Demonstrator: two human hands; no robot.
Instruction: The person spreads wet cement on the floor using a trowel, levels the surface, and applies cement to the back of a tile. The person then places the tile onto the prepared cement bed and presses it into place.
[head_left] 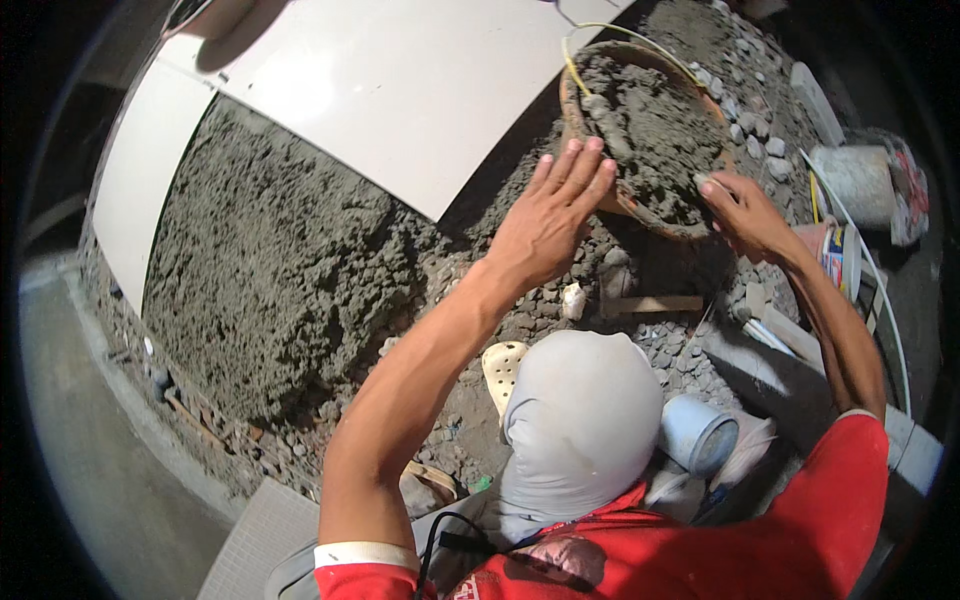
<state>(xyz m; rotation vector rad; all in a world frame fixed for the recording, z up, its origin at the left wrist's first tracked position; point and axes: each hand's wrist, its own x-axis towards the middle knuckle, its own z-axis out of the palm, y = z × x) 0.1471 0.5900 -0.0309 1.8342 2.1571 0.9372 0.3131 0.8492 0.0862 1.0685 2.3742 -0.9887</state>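
An orange bucket (572,112) full of wet grey mortar (665,135) stands ahead of me, right of centre, its yellow handle (573,66) raised along the far side. Against the bucket's near left side, my left hand (555,205) lies with fingers stretched out. Bent fingers of my right hand (748,215) pinch the near right rim, their tips partly hidden. Left of the bucket spreads a rough bed of mortar (270,260). Large white tiles (350,90) border this bed, and one tile's corner points toward me.
A hammer (655,304) rests on gravel below the bucket. Near my grey-clad knee (580,415) are a light-blue pail (697,436) and a perforated cream clog (503,368). Further right stand a grey container (855,185) and a white tub (842,260). A long-handled tool (195,420) lies at left.
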